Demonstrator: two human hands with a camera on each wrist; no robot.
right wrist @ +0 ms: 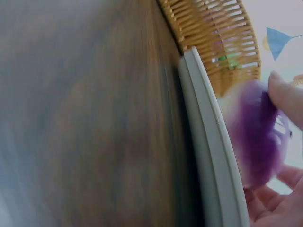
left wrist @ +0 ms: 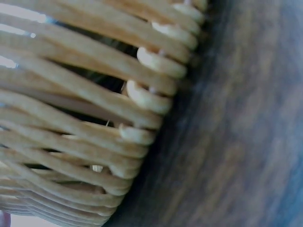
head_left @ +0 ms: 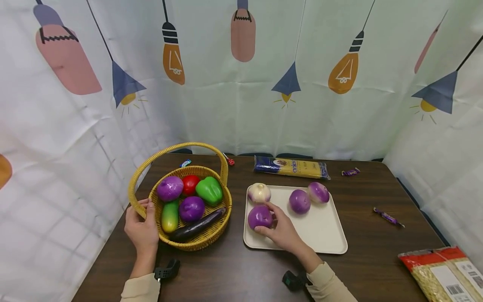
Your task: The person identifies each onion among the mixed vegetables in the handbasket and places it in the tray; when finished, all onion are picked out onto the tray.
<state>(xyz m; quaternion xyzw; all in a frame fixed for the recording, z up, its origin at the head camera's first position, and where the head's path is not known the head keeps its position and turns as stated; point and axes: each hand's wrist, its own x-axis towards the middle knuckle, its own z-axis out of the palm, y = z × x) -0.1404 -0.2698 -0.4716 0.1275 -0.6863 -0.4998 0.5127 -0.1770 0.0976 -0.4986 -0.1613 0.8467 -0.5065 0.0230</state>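
Note:
My left hand (head_left: 141, 226) holds the yellow wicker basket (head_left: 215, 235) at its left side, where the arched handle meets the rim. Inside the basket lie two purple turnips, a red tomato (head_left: 190, 184), a green bell pepper (head_left: 209, 191), a yellow-green cucumber (head_left: 170, 216) and a dark eggplant (head_left: 198, 225). With thumb and fingers, my right hand (head_left: 281, 228) grips a purple-and-white turnip (head_left: 259, 217) over the left part of a cream tray (head_left: 317, 235). Three more turnips sit on this tray, one with its white end (head_left: 259, 192) up. Basket weave (left wrist: 85, 94) fills much of the left wrist view.
Behind the tray lies a blue-and-yellow packet (head_left: 292, 167). Purple-wrapped candies (head_left: 388, 217) are at the right, and small wrapped sweets (head_left: 185, 163) near the back edge. A red-topped bag (head_left: 445, 272) occupies the right front corner. A printed curtain (head_left: 241, 113) surrounds the dark table (head_left: 226, 277).

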